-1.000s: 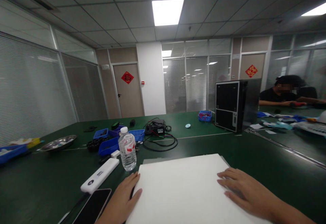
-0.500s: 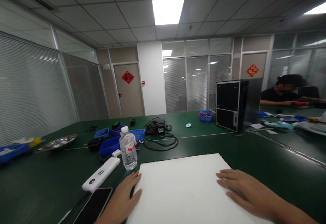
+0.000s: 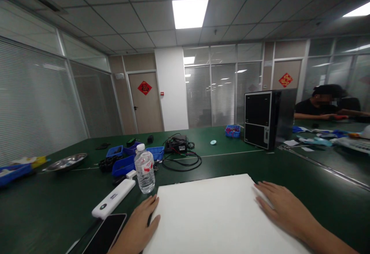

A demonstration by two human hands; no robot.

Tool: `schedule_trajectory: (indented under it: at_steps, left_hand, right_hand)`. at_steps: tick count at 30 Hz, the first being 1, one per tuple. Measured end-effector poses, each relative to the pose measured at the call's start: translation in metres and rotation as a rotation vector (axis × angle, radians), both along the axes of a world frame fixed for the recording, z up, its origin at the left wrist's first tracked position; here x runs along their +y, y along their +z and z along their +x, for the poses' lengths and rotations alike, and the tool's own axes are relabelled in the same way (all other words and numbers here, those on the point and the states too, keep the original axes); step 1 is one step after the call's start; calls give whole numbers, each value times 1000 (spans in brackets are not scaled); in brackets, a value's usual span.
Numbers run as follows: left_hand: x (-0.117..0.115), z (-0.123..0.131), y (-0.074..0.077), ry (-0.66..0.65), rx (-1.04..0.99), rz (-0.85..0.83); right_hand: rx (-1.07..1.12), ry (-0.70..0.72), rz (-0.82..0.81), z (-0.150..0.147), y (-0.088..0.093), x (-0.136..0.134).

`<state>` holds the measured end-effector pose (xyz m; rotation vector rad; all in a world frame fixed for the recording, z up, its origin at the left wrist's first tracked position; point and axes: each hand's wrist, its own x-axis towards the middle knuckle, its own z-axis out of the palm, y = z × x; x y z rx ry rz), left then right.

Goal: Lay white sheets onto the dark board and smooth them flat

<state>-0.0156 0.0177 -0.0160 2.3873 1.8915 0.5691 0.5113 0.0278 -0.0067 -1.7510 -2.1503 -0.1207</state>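
Note:
A flat white board or sheet (image 3: 202, 215) lies on the green table in front of me, its near edge cut off by the picture. My left hand (image 3: 141, 221) rests along its left edge, thumb and fingers apart and stretched out. At the right edge, my right hand (image 3: 285, 207) lies with extended fingers, slightly blurred, fingertips at the board's far right side. Neither hand grips anything. Left of my left hand are a smartphone (image 3: 105, 232) with a dark screen and a white power bank (image 3: 114, 199). A clear water bottle (image 3: 144, 171) stands upright just beyond that hand.
Blue bins (image 3: 123, 165) and a black adapter with cables (image 3: 179, 146) sit behind the bottle. A metal tray (image 3: 66, 162) lies to the left. A black computer case (image 3: 258, 119) stands at back right. Another person (image 3: 323, 103) sits at the far right.
My right hand has shifted right and slightly away from me, from over the white board to its right edge. My left hand has stayed in place.

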Motion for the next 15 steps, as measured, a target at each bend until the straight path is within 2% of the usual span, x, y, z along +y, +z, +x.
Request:
schedule_trajectory:
  at_steps: [1, 3, 6, 12, 15]
  left_hand:
    - [0, 2, 1, -5, 4, 0]
    - [-2, 6, 3, -16, 18, -8]
    - [-4, 15, 9, -5, 88, -60]
    - [-7, 24, 17, 17, 172, -105]
    - [-8, 22, 16, 10, 155, -99]
  right_hand:
    - [30, -89, -7, 2, -3, 2]
    - [186, -151, -71, 5, -7, 6]
    - [476, -99, -161, 9, -9, 12]
    - [794, -127, -220, 33, -2, 24]
    - [1066, 8, -262, 40, 7, 20]
